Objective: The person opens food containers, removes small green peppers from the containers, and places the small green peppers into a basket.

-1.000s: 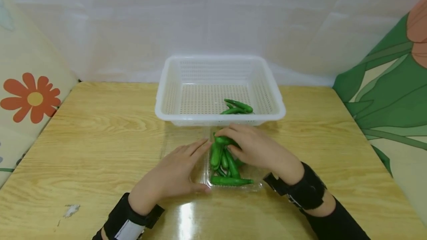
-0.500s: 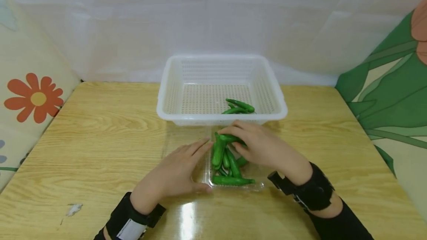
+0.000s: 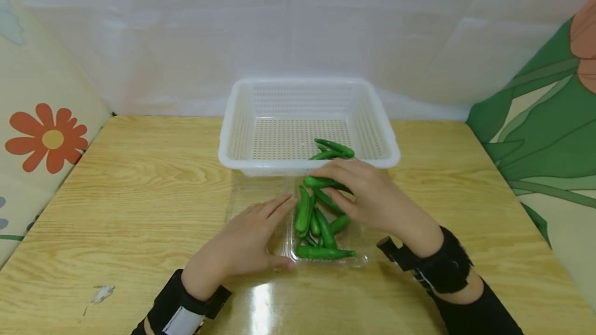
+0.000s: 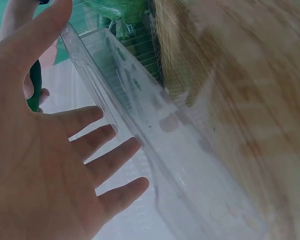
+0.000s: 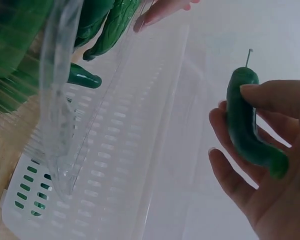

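Between thumb and fingers my right hand [image 3: 370,190] pinches a green chili pepper [image 5: 242,117], a curved one with a thin stem. It is held over the far end of a clear plastic box [image 3: 365,260]. Several more green peppers [image 3: 323,253] lie heaped in that box. My left hand [image 3: 242,242] rests at the box's left edge, its fingers spread; in the left wrist view the fingertips [image 4: 135,143] touch the clear plastic wall. Behind the box stands a white perforated basket [image 3: 225,143], with a few green peppers [image 3: 334,148] at its front right.
A wooden table [image 3: 153,169] carries everything, with a worn patch [image 3: 102,293] at its front left. White cloth [image 3: 298,25] hangs behind the basket. Flower-patterned panels [image 3: 549,138] stand at both sides.
My right hand has lifted the pepper off the heap and moved it up and right, toward the basket's front rim. My left hand stays at the box edge.
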### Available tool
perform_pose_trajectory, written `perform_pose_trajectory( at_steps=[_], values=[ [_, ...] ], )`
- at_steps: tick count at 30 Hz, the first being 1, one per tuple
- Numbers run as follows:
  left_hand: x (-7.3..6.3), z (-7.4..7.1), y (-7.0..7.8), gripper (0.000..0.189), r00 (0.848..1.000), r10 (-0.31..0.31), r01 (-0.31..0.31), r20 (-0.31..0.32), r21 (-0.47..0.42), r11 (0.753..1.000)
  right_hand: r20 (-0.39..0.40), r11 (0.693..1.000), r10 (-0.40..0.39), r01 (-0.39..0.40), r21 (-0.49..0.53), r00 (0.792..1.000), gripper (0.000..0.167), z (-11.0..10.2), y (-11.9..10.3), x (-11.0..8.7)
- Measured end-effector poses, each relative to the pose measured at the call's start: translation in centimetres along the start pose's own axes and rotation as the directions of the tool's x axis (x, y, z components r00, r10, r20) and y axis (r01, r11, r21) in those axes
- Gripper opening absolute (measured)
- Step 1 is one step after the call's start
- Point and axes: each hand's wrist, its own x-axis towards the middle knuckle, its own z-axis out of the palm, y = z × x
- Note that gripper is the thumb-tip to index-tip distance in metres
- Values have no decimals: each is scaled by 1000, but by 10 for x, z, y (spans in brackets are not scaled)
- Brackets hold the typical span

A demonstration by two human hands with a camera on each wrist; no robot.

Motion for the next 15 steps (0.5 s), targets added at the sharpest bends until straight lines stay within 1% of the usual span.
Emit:
perform_pose_trajectory(
  at_steps=[3,9,15],
  values=[
    [0,1,0,116,1000,2,-2,-3,-2,1000,-36,1000,-26,26,-2,999,44,0,2,0],
    [0,1,-1,116,1000,2,-2,-7,-4,1000,-33,999,-34,33,-31,999,48,4,5,0],
    [0,1,-1,116,1000,-4,4,-3,-1,1000,-67,998,-47,44,-45,997,50,8,7,0]
  ],
)
